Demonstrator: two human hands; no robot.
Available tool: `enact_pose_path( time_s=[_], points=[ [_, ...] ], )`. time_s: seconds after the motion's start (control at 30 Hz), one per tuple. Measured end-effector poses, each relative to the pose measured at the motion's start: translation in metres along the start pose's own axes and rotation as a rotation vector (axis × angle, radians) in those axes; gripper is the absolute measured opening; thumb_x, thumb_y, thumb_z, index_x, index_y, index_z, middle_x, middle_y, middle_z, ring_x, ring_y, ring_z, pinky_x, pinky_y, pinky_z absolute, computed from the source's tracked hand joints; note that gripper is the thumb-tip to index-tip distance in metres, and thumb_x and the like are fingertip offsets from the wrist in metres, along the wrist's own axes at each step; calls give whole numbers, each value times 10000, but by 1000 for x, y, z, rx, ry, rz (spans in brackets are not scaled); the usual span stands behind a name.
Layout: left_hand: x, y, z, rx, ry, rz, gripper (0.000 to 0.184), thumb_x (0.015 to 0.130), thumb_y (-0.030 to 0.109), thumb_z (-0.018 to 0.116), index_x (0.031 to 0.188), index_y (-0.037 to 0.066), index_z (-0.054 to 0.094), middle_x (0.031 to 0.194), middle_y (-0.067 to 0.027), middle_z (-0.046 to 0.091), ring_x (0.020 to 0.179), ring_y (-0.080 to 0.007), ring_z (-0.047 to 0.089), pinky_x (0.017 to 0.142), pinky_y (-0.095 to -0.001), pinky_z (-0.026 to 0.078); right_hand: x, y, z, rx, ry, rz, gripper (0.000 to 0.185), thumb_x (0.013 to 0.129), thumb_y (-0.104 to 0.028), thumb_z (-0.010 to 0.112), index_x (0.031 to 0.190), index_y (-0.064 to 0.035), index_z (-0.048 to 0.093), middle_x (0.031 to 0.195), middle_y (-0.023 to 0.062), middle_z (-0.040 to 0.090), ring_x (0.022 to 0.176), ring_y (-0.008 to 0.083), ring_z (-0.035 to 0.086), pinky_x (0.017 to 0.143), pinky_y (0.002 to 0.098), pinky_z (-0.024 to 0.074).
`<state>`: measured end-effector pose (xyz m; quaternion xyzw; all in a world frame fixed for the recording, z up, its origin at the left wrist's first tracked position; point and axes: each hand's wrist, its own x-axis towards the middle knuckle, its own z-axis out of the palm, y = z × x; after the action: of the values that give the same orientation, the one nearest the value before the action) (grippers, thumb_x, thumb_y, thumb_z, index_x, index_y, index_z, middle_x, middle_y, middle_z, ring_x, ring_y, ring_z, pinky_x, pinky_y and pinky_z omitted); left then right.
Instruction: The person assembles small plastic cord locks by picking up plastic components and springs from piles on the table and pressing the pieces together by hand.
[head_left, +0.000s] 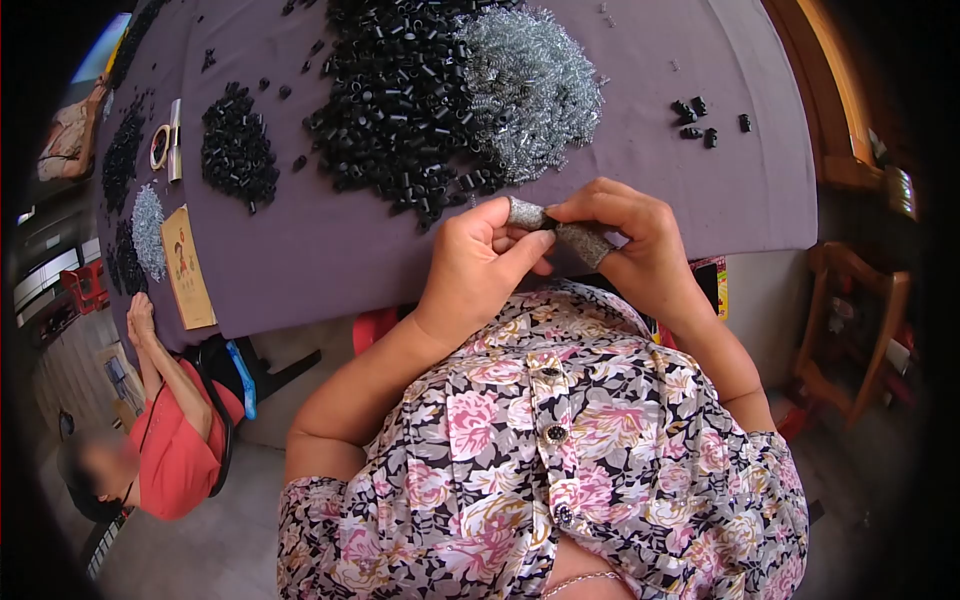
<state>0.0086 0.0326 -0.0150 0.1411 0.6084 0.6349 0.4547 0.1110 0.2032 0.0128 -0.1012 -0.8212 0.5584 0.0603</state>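
My left hand (480,258) and my right hand (630,232) meet near the table's front edge, fingertips pinched round a small black part (550,224). Grey tape wraps a finger of my left hand and the thumb of my right hand. The part is mostly hidden by the fingertips. Just beyond my hands lies a large heap of black cylindrical pieces (390,110), and against its right side is a pile of shiny metal springs (535,95). Several black pieces (690,112) sit apart at the right.
A purple cloth (300,250) covers the table. At the left are a smaller black heap (238,148), another spring pile (148,232), a tape roll (160,146) and a tan box (188,268). A person in red (180,440) sits at the left; a wooden chair (860,330) stands at the right.
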Motion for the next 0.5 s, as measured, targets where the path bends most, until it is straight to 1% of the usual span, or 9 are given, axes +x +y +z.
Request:
enact_pose_path(
  time_s=[0.3, 0.4, 0.5],
  points=[
    [0, 5, 4, -111, -9, -3, 87, 952, 7, 630, 1028, -31, 648, 897, -57, 709, 740, -91, 675, 663, -217, 545, -4, 1, 5, -5, 46, -45, 376, 760, 139, 645, 1103, 5, 723, 922, 122, 651, 829, 254, 680, 745, 333, 537],
    [1, 5, 1, -147, -29, 0, 122, 961, 31, 616, 1056, -35, 654, 919, -66, 715, 745, -92, 673, 671, -222, 554, -4, -2, 7, -2, 60, -71, 396, 759, 140, 649, 1120, -5, 724, 933, 123, 650, 842, 257, 680, 743, 332, 538],
    [0, 3, 3, -210, -23, 10, 167, 966, 48, 606, 1098, -39, 659, 939, -76, 722, 763, -101, 682, 688, -228, 568, -5, -1, 7, 0, 46, -69, 405, 752, 146, 648, 1117, -10, 731, 980, 123, 647, 870, 255, 678, 746, 330, 538]
  ],
)
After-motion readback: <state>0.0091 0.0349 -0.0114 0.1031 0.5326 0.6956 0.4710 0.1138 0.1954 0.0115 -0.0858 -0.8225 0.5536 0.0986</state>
